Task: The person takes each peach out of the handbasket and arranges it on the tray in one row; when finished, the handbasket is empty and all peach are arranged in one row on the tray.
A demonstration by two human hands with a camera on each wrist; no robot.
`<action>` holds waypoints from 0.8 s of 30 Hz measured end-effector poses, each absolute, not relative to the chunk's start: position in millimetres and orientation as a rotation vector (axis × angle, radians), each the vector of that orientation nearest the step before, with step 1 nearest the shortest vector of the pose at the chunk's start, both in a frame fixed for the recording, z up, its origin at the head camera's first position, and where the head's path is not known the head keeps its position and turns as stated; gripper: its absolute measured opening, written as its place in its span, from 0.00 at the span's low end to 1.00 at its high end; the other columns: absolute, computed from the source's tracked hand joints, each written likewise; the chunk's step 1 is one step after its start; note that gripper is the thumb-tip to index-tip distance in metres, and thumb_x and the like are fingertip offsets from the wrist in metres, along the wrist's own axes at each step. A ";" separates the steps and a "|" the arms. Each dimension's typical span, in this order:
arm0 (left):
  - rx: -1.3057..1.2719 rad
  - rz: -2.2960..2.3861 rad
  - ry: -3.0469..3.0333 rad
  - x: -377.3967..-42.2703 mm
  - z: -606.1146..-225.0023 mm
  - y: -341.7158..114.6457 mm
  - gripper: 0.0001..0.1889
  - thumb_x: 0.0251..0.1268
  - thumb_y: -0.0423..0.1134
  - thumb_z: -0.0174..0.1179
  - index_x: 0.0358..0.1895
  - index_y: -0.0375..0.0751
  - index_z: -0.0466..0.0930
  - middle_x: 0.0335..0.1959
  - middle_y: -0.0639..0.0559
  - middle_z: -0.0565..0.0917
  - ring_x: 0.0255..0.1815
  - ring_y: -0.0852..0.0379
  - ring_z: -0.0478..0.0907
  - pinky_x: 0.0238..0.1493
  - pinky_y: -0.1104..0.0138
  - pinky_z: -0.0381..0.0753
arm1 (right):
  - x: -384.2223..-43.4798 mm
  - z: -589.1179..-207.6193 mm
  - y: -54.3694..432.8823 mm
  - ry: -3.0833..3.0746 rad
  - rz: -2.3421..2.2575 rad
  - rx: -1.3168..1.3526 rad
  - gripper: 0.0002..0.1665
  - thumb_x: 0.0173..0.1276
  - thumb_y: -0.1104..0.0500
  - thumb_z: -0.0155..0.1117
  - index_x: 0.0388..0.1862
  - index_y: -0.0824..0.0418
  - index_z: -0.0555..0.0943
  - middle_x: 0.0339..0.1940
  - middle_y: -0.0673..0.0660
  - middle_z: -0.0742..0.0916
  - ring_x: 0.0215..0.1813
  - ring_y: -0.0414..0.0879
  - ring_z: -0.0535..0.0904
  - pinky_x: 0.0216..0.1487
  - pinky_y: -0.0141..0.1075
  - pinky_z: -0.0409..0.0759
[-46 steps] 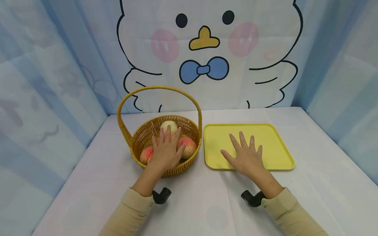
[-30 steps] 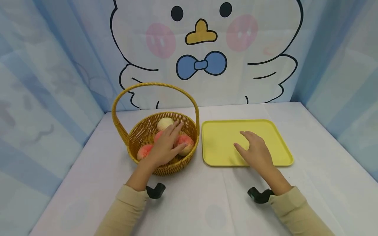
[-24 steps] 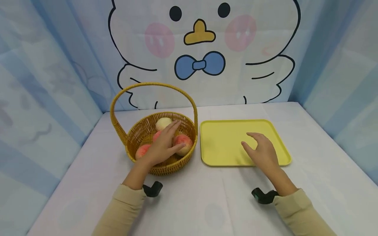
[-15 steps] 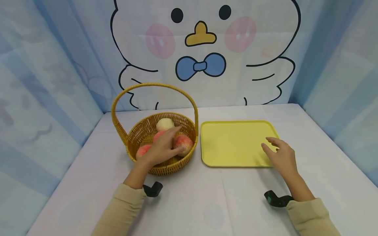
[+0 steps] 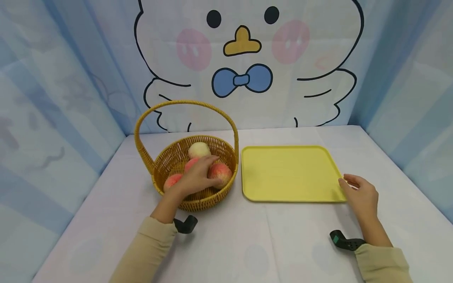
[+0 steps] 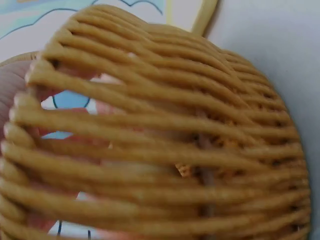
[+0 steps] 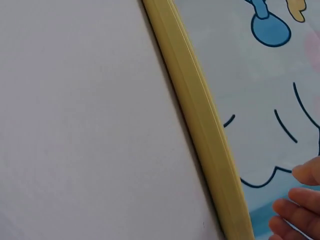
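A wicker basket [image 5: 192, 204] with a tall arched handle holds several peaches. My left hand [image 5: 194, 179] reaches into it, fingers bent, with thumb and fingertips either side of the right-hand peach [image 5: 221, 175]. A pale peach [image 5: 199, 150] sits at the back, and red ones [image 5: 172, 182] lie partly behind the hand. In the left wrist view the basket's woven side [image 6: 150, 135] fills most of the picture and hides the fingers. My right hand [image 5: 364, 196] is at the right edge of the yellow tray [image 5: 286, 173], thumb and bent fingers apart, nothing between them.
The basket stands left of the tray on a white-covered table [image 5: 255, 239]. Behind them hangs a cloth backdrop [image 5: 318, 106] with a cartoon figure, and blue patterned cloth [image 5: 63, 137] closes off both sides. A black wrist device [image 5: 185, 225] juts from the left sleeve.
My right hand has moved rightward from over the tray to its right edge, fingers bending. My left hand has stayed over the basket; its spread fingers have drawn together and curved near the right-hand peach.
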State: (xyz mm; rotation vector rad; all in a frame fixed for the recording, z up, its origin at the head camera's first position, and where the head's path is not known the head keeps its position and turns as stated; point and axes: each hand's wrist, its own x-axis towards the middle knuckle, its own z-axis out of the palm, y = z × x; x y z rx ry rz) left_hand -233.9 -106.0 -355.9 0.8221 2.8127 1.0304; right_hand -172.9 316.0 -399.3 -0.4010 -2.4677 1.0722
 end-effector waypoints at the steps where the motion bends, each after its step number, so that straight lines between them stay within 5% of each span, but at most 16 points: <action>1: 0.813 1.011 2.807 -233.9 -355.6 -105.4 0.37 0.54 0.41 0.66 0.65 0.31 0.61 0.64 0.39 0.64 0.65 0.45 0.59 0.62 0.54 0.60 | -172.6 -400.3 317.8 -2.471 1.064 -0.421 0.24 0.66 0.54 0.56 0.52 0.71 0.77 0.49 0.67 0.81 0.41 0.37 0.76 0.35 0.19 0.67; 5: 0.771 0.952 2.804 -233.2 -353.9 -103.5 0.37 0.52 0.40 0.67 0.64 0.30 0.62 0.64 0.39 0.64 0.66 0.44 0.58 0.63 0.54 0.59 | -172.9 -404.6 323.2 -2.473 1.057 -0.487 0.23 0.66 0.54 0.56 0.52 0.71 0.77 0.49 0.66 0.81 0.33 0.23 0.67 0.34 0.20 0.66; 10: 0.731 0.803 2.823 -235.8 -352.1 -100.5 0.37 0.52 0.42 0.67 0.64 0.31 0.63 0.63 0.39 0.65 0.64 0.45 0.61 0.62 0.55 0.61 | -170.9 -408.3 328.5 -2.518 1.060 -0.521 0.25 0.67 0.53 0.54 0.53 0.72 0.76 0.49 0.68 0.80 0.40 0.40 0.74 0.34 0.25 0.67; 19: 0.721 0.638 2.816 -237.7 -344.5 -94.9 0.36 0.52 0.40 0.67 0.63 0.30 0.64 0.60 0.40 0.70 0.62 0.47 0.65 0.60 0.57 0.63 | -170.8 -414.0 335.9 -2.606 1.069 -0.562 0.24 0.67 0.56 0.54 0.53 0.74 0.75 0.50 0.69 0.80 0.32 0.26 0.66 0.29 0.22 0.67; 24: 0.785 0.630 2.800 -242.1 -343.9 -95.5 0.36 0.51 0.39 0.68 0.62 0.28 0.65 0.58 0.39 0.71 0.60 0.46 0.66 0.59 0.57 0.64 | -171.6 -417.5 339.3 -2.643 1.050 -0.568 0.23 0.66 0.58 0.54 0.53 0.75 0.75 0.48 0.70 0.80 0.42 0.48 0.76 0.35 0.29 0.68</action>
